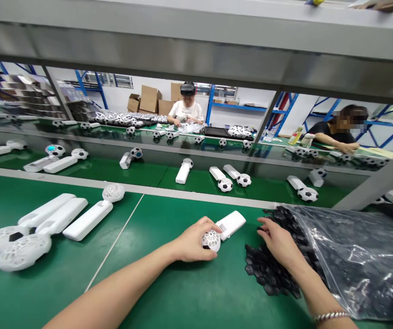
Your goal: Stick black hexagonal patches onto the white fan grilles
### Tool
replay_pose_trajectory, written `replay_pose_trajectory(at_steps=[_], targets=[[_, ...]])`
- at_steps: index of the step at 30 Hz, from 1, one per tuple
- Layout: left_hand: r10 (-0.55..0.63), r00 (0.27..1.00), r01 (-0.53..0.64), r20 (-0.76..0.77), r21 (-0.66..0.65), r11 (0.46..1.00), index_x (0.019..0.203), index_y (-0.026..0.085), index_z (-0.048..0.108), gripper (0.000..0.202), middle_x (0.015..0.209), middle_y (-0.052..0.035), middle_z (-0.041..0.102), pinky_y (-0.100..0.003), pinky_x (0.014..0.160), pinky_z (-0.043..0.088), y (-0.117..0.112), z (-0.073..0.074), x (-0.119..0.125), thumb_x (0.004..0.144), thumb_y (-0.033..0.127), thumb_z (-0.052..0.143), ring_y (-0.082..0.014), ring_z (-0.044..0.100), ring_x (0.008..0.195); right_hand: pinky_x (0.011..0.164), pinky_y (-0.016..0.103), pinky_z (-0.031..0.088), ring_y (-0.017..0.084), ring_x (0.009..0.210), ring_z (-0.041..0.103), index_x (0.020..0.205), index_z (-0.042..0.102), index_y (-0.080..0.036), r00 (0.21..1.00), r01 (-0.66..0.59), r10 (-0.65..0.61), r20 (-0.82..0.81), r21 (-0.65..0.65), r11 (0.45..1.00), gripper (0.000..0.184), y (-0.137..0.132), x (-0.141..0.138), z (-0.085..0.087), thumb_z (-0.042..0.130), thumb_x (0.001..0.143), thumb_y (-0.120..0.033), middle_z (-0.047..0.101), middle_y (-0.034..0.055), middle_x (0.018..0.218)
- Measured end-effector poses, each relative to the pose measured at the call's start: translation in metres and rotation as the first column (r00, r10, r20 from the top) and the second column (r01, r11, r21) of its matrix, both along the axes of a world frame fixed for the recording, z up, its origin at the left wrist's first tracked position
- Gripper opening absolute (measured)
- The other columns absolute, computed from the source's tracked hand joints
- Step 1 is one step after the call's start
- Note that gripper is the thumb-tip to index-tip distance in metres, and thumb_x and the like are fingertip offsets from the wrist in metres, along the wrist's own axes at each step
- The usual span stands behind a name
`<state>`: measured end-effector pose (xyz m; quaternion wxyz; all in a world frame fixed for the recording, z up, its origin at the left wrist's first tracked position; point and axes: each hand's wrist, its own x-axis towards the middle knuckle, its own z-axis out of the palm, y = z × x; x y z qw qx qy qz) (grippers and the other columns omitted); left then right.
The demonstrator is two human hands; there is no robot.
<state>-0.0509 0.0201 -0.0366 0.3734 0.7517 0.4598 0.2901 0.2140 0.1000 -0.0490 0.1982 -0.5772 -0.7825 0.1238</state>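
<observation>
My left hand [196, 240] is closed around the round, football-patterned head of a white handheld fan [232, 225], which lies on the green bench with its handle pointing up and right. The lattice of its head [211, 241] shows mostly open white cells, with a black patch near the lower edge. My right hand [278, 240] hovers over a heap of small black plastic pieces [271, 274]. Its thumb and forefinger are pinched on what looks like one black piece [260, 228].
Several white fans [88, 221] lie on the left of the bench. A clear plastic bag [357, 260] of black pieces rests at right. Beyond the bench edge, a green conveyor [158, 178] carries more fans. Two people sit across, beneath an overhead metal beam [182, 59].
</observation>
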Motion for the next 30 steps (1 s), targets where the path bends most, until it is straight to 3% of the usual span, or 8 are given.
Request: replay_pose_trajectory(at_steps=[3,7,13,18,21,25,28,30], targets=[[-0.064,0.998,0.064,0.014,0.029,0.998,0.112,0.025,0.051,0.058,0.111,-0.0033,0.045,-0.033,0.091,0.04,0.0,0.0,-0.002,0.057,0.016,0.065,-0.0205,0.049,0.101,0.072,0.028,0.047,0.018,0.076,0.06,0.089,0.056,-0.02,0.94,-0.107,0.103,-0.324,0.005,0.994,0.015,-0.014,-0.014,0.01,0.053,0.079,-0.03,0.063,0.004,0.082],[0.009,1.0,-0.009,-0.004,0.052,0.999,0.107,0.024,0.055,0.053,0.107,-0.0032,0.042,-0.034,0.092,0.039,0.001,-0.001,-0.002,0.055,0.018,0.068,-0.0207,0.048,0.101,0.076,0.03,0.046,0.018,0.084,0.058,0.085,0.061,-0.021,0.846,-0.31,0.323,-0.424,0.102,0.945,0.013,-0.037,-0.04,0.02,0.05,0.083,-0.028,0.063,0.0043,0.086],[-0.061,0.998,0.061,0.008,-0.004,0.998,0.115,0.024,0.05,0.057,0.11,-0.0029,0.044,-0.032,0.088,0.042,0.004,0.001,-0.01,0.059,0.02,0.064,-0.0205,0.049,0.1,0.076,0.029,0.046,0.016,0.082,0.058,0.089,0.06,-0.022,0.775,-0.497,0.502,-0.384,0.121,0.859,0.009,-0.057,-0.06,0.018,0.052,0.084,-0.02,0.063,0.0025,0.086],[-0.107,0.994,0.107,0.004,-0.012,0.994,0.113,0.023,0.048,0.052,0.111,-0.0028,0.044,-0.032,0.088,0.042,0.004,0.004,-0.01,0.062,0.016,0.058,-0.0191,0.049,0.099,0.079,0.031,0.044,0.016,0.089,0.055,0.096,0.061,-0.024,0.685,-0.658,0.702,-0.194,0.248,0.711,0.019,-0.061,-0.066,0.011,0.046,0.088,-0.016,0.063,0.0042,0.092],[-0.077,0.997,0.077,-0.016,0.014,0.997,0.111,0.023,0.047,0.051,0.11,-0.003,0.044,-0.032,0.087,0.042,0.003,0.002,-0.006,0.062,0.018,0.061,-0.0193,0.049,0.099,0.078,0.032,0.043,0.017,0.087,0.054,0.096,0.061,-0.024,0.667,-0.68,0.736,-0.115,0.311,0.664,0.021,-0.061,-0.071,0.005,0.043,0.089,-0.015,0.063,0.0043,0.092],[-0.039,0.999,0.041,-0.025,0.072,0.997,0.108,0.022,0.048,0.05,0.107,-0.0032,0.045,-0.034,0.088,0.041,0.002,-0.002,-0.001,0.061,0.026,0.067,-0.0199,0.048,0.098,0.074,0.03,0.044,0.016,0.082,0.055,0.09,0.058,-0.021,0.703,-0.62,0.681,-0.203,0.294,0.727,0.01,-0.059,-0.075,0.0,0.049,0.087,-0.018,0.062,0.0037,0.084],[-0.02,0.999,0.023,-0.028,0.108,0.994,0.106,0.021,0.049,0.045,0.104,-0.0032,0.046,-0.033,0.087,0.041,0.001,-0.003,0.0,0.063,0.022,0.064,-0.0192,0.049,0.097,0.069,0.027,0.043,0.015,0.076,0.054,0.082,0.056,-0.02,0.742,-0.554,0.603,-0.292,0.24,0.797,0.002,-0.059,-0.076,0.002,0.058,0.082,-0.019,0.06,0.0021,0.079],[-0.014,0.999,0.018,-0.028,0.116,0.993,0.105,0.021,0.049,0.045,0.104,-0.0035,0.046,-0.032,0.086,0.042,0.0,-0.003,0.001,0.063,0.019,0.062,-0.0189,0.049,0.097,0.069,0.027,0.042,0.015,0.075,0.054,0.08,0.056,-0.02,0.754,-0.543,0.584,-0.3,0.216,0.811,0.004,-0.058,-0.076,0.003,0.06,0.08,-0.019,0.06,0.0016,0.078]])
